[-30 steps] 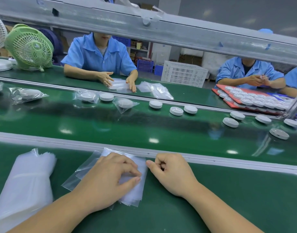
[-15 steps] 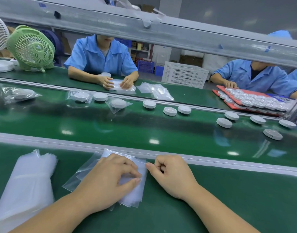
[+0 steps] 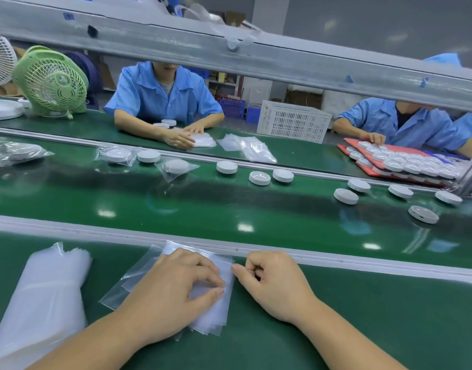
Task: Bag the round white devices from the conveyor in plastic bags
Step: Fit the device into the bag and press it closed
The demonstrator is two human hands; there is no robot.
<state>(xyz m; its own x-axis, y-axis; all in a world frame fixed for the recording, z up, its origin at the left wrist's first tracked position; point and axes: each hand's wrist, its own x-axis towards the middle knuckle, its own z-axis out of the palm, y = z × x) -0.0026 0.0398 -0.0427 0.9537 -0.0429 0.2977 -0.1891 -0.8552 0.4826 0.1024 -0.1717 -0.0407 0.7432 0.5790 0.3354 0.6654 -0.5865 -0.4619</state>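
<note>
"So, which step?"
"Probably freeing a bag: left hand (image 3: 170, 289) on the bag stack (image 3: 213, 317), thumb and forefinger pinching the top bag (image 3: 226, 277); right hand (image 3: 274, 285), fingers curled, touches the stack's right edge."
"Next?"
"Open it, then reach beyond the stack for a round white device (image 3: 259, 178) on the conveyor (image 3: 229, 209)."

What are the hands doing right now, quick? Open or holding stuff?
Left hand: closed, pinching the top of the plastic bags.
Right hand: closed, fingers curled, nothing seen held; one fingertip at the bags' edge.
</note>
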